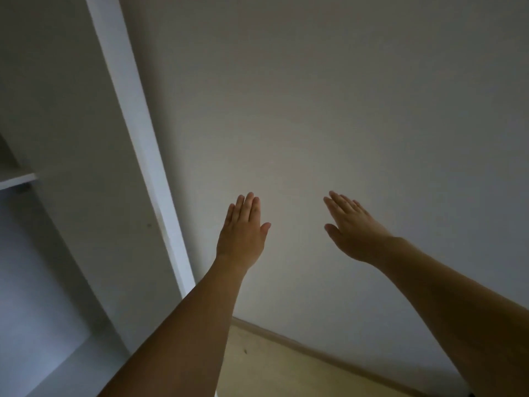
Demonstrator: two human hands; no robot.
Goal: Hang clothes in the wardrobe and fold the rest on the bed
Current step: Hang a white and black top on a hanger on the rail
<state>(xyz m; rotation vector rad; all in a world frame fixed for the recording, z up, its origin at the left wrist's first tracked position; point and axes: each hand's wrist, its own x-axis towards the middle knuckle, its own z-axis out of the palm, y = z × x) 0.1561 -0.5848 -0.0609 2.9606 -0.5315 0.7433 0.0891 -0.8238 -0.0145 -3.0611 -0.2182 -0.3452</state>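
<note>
Plainly, from the head view, the likeliest slip is lost time: the left hand (243,229) and right hand (350,227) are raised mid-frame with fingers straight and together, holding nothing, before a bare grey-white wall (343,110). No clothes or bed are visible (presumably out of frame). The white laminate wardrobe (86,156) stands open at the frame's left, one shelf (17,179) showing.
</note>
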